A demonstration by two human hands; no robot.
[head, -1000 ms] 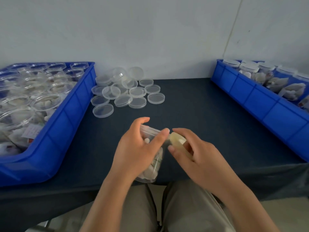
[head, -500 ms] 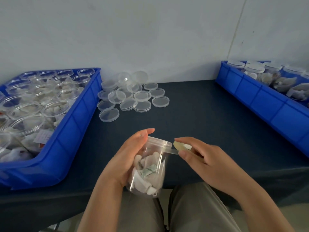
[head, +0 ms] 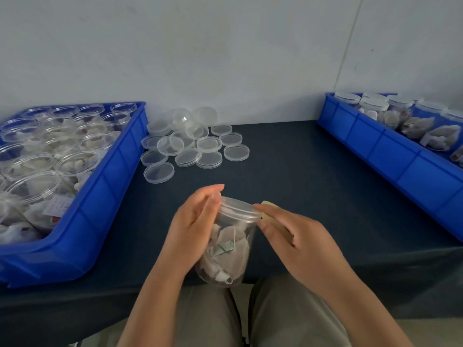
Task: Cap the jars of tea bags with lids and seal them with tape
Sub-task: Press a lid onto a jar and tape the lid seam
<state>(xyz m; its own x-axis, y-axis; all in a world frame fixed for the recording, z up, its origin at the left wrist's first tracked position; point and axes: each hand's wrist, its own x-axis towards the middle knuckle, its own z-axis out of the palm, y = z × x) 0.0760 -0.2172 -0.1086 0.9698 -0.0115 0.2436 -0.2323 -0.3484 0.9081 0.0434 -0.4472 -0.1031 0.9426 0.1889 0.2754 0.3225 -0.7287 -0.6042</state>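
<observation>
A clear plastic jar full of tea bags sits over the table's front edge, above my lap, with a clear lid on top. My left hand grips the jar's left side, fingers reaching up past the lid rim. My right hand holds a yellowish tape roll, mostly hidden under the fingers, and its fingertips touch the right edge of the lid.
A blue crate on the left holds several open jars of tea bags. A blue crate on the right holds capped jars. Several loose clear lids lie piled at the back of the dark table.
The right hand with the tape roll has moved in against the lid's right edge. The left hand's fingers have shifted higher along the jar's rim.
</observation>
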